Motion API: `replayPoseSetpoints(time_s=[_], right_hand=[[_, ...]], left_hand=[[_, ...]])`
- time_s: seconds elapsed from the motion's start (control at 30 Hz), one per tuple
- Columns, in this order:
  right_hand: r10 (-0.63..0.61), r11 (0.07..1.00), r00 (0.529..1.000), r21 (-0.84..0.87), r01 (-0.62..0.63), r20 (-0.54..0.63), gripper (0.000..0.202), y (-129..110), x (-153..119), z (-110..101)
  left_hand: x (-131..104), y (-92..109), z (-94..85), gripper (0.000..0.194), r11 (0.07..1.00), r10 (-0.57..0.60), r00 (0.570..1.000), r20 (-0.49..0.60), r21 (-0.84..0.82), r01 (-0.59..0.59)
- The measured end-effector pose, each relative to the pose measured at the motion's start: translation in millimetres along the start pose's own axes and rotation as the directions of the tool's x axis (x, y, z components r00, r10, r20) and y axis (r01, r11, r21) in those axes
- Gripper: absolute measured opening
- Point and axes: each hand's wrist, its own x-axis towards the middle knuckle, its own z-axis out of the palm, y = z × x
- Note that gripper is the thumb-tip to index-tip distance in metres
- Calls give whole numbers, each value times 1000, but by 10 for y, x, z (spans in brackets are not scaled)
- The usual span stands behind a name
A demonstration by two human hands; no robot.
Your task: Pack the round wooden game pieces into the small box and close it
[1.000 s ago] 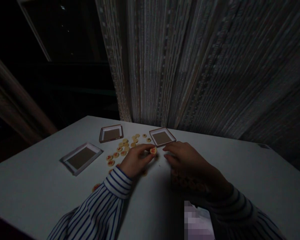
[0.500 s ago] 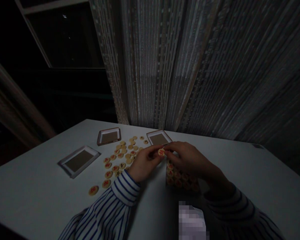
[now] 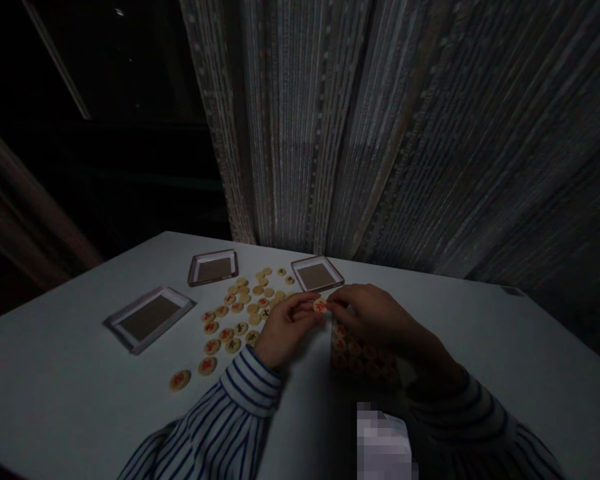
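Note:
A round xiangqi piece [image 3: 320, 305] with a red character is held up between my two hands, its marked face toward me. My left hand [image 3: 291, 328] pinches it from the left with thumb and fingers. From the right, my right hand [image 3: 375, 317] grips its edge with the fingertips. Below my right hand stands a box [image 3: 336, 381] with rows of red-marked pieces showing in it; the hand and its shadow hide part of it. Many loose xiangqi pieces [image 3: 226, 335] lie on the table left of my left hand, some with red characters, some black, some with no mark showing.
Three shallow trays or lids stand on the white table [image 3: 480, 347]: one at left [image 3: 150, 319], one at back left [image 3: 213, 268], one behind my hands [image 3: 317, 273]. A blurred pale object [image 3: 385, 443] lies at the front. A curtain [image 3: 300, 133] hangs behind.
The view has shifted a little, so the table items sit slightly further left. Both hands stay together at the piece, which has turned slightly between the fingers.

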Motion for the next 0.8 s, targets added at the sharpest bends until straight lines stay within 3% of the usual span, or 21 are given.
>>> replayPoseSetpoints(time_s=[0.17,0.43,0.8], right_hand=[[5,1000,998,-17,-4,55,28,-1,9,38],[-40,998,995,-48,44,87,29,24,14,98],[1,1000,998,5,-2,70,23,-9,7,78]], left_hand=[[-7,-26,-1,38,996,-84,996,-39,-44,82],[24,-115,-16,29,998,-58,994,-95,26,61],[26,-105,-43,27,994,-88,990,-108,49,94]])
